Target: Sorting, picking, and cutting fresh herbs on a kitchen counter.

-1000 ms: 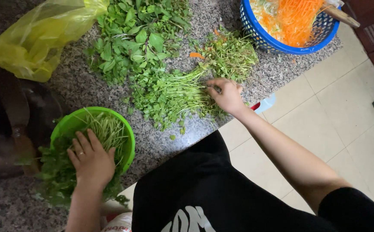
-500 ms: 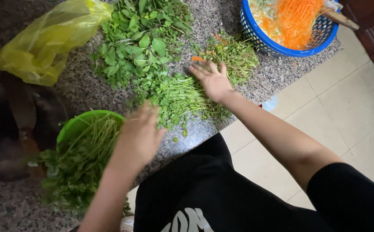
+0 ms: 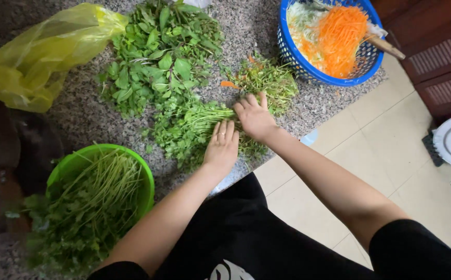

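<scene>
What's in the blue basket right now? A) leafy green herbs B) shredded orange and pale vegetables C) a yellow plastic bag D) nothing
B: the blue basket at the top right of the counter holds shredded orange and pale vegetables, with a wooden handle sticking out over its rim; the green herbs lie elsewhere on the counter.

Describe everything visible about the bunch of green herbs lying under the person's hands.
The bunch of thin-stemmed green herbs lies flat on the speckled grey granite counter, pale stems pointing right, small leafy tops fanning left and toward the counter's edge. It looks fresh and loose, not tied. The left hand presses palm-down on its stems; the right hand rests on the stem ends. A pile of broader-leaved greens touches it above.
</scene>
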